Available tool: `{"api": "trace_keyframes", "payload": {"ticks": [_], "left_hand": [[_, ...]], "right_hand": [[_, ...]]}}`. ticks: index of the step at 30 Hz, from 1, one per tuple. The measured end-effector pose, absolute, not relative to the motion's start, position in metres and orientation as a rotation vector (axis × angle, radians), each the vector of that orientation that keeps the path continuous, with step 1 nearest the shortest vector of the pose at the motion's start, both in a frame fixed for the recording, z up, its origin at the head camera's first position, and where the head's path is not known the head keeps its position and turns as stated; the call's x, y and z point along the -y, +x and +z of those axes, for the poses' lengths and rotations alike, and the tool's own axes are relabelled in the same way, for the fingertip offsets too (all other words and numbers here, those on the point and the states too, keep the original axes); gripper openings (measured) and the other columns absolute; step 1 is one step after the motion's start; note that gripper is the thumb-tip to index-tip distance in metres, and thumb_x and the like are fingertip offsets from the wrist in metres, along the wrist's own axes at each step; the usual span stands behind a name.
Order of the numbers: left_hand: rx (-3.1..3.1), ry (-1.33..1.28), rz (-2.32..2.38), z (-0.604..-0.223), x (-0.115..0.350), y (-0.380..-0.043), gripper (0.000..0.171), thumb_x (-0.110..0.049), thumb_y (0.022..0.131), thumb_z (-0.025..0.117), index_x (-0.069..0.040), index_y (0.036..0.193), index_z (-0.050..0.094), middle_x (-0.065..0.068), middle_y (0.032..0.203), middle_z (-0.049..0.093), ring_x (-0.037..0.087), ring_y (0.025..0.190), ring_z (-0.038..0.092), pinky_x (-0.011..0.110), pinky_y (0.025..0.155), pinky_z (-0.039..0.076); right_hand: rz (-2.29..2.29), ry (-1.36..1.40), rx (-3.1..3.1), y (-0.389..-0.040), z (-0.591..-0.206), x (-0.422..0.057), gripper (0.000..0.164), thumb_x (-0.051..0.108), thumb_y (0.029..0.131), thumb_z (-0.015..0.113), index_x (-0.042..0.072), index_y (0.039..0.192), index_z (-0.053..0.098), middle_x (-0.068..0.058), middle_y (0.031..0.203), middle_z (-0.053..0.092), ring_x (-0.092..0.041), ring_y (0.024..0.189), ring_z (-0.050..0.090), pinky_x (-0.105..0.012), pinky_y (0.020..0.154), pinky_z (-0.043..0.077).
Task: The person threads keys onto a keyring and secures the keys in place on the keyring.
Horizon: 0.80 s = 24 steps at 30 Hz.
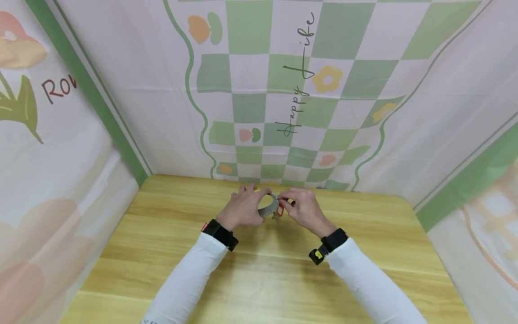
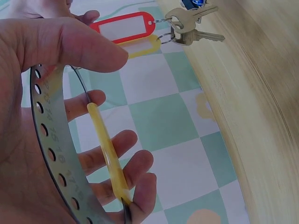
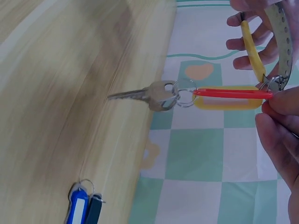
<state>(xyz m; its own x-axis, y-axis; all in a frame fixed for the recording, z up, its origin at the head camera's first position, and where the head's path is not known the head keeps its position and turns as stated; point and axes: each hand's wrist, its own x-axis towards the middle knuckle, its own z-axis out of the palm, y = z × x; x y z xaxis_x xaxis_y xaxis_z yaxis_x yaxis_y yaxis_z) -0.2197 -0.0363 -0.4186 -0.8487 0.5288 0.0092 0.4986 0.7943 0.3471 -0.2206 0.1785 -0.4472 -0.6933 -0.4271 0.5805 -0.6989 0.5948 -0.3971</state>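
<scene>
My left hand point(image 1: 243, 210) grips a large metal key hoop point(image 2: 52, 140), a curved strip with a row of numbered holes. Several of its fingers curl at the hoop's yellow handle point(image 2: 107, 149), and the thumb lies over the strip. To its right, my right hand point(image 1: 304, 208) pinches the end of a red key tag point(image 3: 229, 94), right where small rings meet the hoop. A yellow key tag point(image 3: 208, 103) hangs beside the red one. Silver keys point(image 2: 187, 25) dangle from the tags' other ends on split rings.
On the wooden table point(image 1: 259, 279) lie a blue key tag point(image 3: 78, 207) and a dark key tag point(image 3: 92, 210), near the far edge. A checkered cloth point(image 1: 283, 108) hangs right behind that edge, with more cloth walls on both sides.
</scene>
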Motion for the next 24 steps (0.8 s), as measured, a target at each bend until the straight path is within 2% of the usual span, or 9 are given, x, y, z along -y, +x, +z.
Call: {"api": "trace_keyframes", "payload": {"ticks": [17,21,24], "left_hand": [[-2.956,0.828,0.497,-0.4221,0.0362,-0.2184,0.075,-0.022,0.076,0.079,-0.023,0.146,0.053,0.017,0.125,0.053,0.033,0.097,0.051,0.044,0.072,0.045],[-2.959,0.823,0.51,-0.4229,0.0364,-0.2186,0.075,-0.022,0.076,0.079,-0.024,0.146,0.052,0.017,0.126,0.053,0.034,0.099,0.051,0.045,0.073,0.046],[-2.957,0.821,0.542,-0.4239,0.0365,-0.2191,0.075,-0.024,0.077,0.081,-0.023,0.146,0.052,0.019,0.128,0.052,0.036,0.101,0.052,0.047,0.075,0.047]], "right_hand": [[0.923,0.81,2.531,-0.2209,-0.445,-0.1797,0.009,0.001,0.088,0.077,0.006,0.095,0.078,-0.005,0.092,0.074,-0.015,0.074,0.071,-0.021,0.058,0.055],[1.034,0.702,2.62,-0.2211,-0.4416,-0.1796,0.007,0.005,0.09,0.075,0.008,0.096,0.078,-0.003,0.091,0.075,-0.013,0.072,0.07,-0.023,0.057,0.055],[1.173,0.583,2.685,-0.2212,-0.4386,-0.1796,0.006,0.007,0.091,0.075,0.008,0.095,0.079,-0.003,0.087,0.075,-0.015,0.075,0.07,-0.027,0.056,0.056]]}}
